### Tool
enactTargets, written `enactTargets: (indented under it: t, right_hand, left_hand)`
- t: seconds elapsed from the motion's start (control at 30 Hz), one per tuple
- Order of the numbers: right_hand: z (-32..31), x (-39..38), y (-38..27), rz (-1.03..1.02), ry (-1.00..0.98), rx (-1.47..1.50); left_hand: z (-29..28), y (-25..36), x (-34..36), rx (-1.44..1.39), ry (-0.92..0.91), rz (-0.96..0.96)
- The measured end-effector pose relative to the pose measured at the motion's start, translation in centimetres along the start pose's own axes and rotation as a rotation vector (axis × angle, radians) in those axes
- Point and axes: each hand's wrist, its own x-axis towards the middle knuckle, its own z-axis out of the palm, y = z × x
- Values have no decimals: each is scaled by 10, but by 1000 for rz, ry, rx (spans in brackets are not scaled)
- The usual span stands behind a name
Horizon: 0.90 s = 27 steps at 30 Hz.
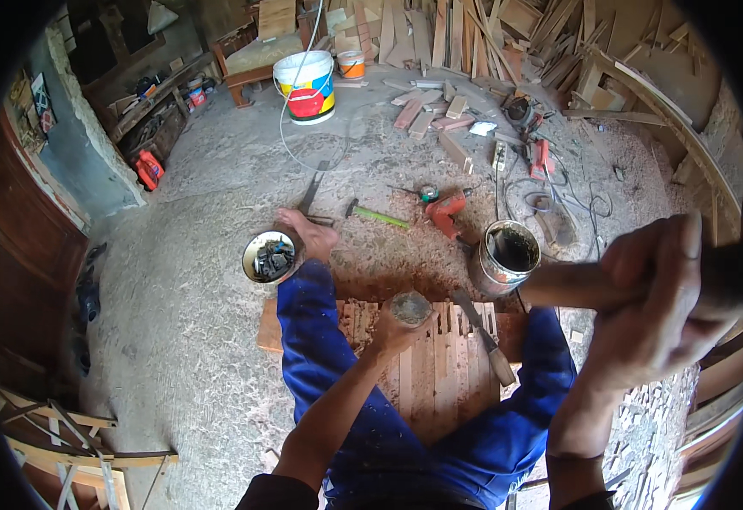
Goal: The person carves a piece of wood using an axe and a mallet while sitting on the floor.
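My left hand [398, 333] is closed around an upright chisel, whose round, worn handle end [411, 308] faces up; its blade is hidden below. It stands over pale wooden strips [422, 382] laid side by side between my legs, with slots cut near their far ends. Raised at the right, my right hand [656, 310] grips the thick wooden handle of a mallet [571, 286]; its dark head is partly lost at the picture's rim. A second chisel [486, 340] with a wooden handle lies across the strips, to the right of my left hand.
A bowl of dark bits [269, 257] stands by my bare foot, a metal can [505, 257] beyond the strips. On the floor lie a green-handled hammer [380, 215], a red power drill [448, 214] and cables. Behind are a paint bucket [310, 89] and piled wood offcuts [473, 38].
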Motion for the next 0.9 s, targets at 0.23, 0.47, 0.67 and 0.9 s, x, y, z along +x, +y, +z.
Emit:
enactTargets:
  t: [0.23, 0.47, 0.67, 0.9]
  right_hand:
    - [-80, -176, -38, 1015, -1505, -272]
    - [-123, -257, -83, 1664, -901, -52]
    - [-154, -303, -99, 2323, -421, 265]
    - [-169, -318, -84, 2565, -184, 391]
  left_hand:
    - [-2, -16, -3, -66, 154, 137]
    - [1, -3, 42, 61, 184, -104]
    - [3, 8, -8, -56, 186, 110]
    - [-1, 14, 12, 130, 231, 57]
